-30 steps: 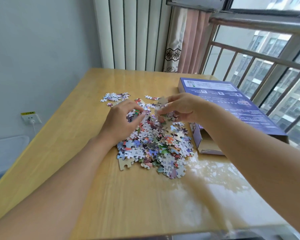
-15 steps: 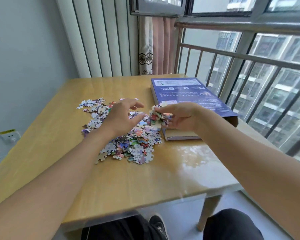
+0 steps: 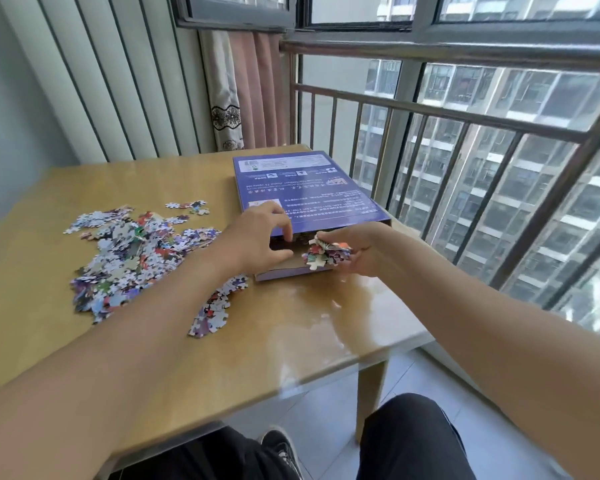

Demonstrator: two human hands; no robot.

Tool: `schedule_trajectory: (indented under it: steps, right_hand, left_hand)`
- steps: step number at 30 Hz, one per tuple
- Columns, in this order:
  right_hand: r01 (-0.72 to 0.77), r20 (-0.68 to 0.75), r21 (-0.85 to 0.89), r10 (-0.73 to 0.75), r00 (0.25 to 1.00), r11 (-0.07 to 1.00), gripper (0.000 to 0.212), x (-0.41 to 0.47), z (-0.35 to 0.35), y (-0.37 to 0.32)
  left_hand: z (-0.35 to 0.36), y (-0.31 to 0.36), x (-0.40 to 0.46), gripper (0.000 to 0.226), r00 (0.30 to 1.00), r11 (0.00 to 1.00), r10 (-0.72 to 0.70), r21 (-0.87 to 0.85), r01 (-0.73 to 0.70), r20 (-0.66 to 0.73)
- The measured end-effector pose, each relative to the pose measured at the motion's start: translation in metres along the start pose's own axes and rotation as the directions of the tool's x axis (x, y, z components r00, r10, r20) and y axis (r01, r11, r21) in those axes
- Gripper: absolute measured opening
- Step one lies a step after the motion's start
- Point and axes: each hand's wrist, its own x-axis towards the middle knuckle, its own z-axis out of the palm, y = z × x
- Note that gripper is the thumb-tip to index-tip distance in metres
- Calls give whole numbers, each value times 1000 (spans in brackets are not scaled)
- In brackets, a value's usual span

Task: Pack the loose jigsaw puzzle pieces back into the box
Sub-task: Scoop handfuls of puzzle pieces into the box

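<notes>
At frame centre, our right hand (image 3: 355, 252) clutched a handful of colourful puzzle pieces (image 3: 326, 253) at the flat purple cardboard box (image 3: 305, 188); our left hand (image 3: 257, 237) apparently pinched its lid edge.

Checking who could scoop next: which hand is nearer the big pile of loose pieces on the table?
Left. The left hand is at the box opening, just right of the pile; the right hand, holding pieces, is farther right.

Left hand (image 3: 257, 242) moved off pile (image 3: 132, 258) to box (image 3: 305, 188) lid edge; right hand (image 3: 357, 252) carried pieces (image 3: 324, 254) to box opening.
</notes>
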Motion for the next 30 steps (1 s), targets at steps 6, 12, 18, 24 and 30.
schedule_trajectory:
  steps: [6,12,18,24,30]
  right_hand:
    - [76,-119,-199,-101,988,977,49,13,24,-13]
    - [211,-164,-682,-428,889,700,42,18,32,2]
    - [326,-10,-595,-412,911,735,44,38,-2,29]
    - [653,494,-758,-660,567,-6,35,-1,-20,45]
    - [646,699,-712,-358,619,-275,69,18,-21,43]
  left_hand:
    - [3,-2,-5,43,996,996,-47,85,40,72]
    - [2,2,-14,65,998,994,-36,110,31,49]
    - [8,0,-19,76,999,989,-21,150,15,41]
    - [11,-3,-21,75,1000,991,0,132,-3,27]
    - [15,-5,-20,78,1000,990,4,142,-8,29]
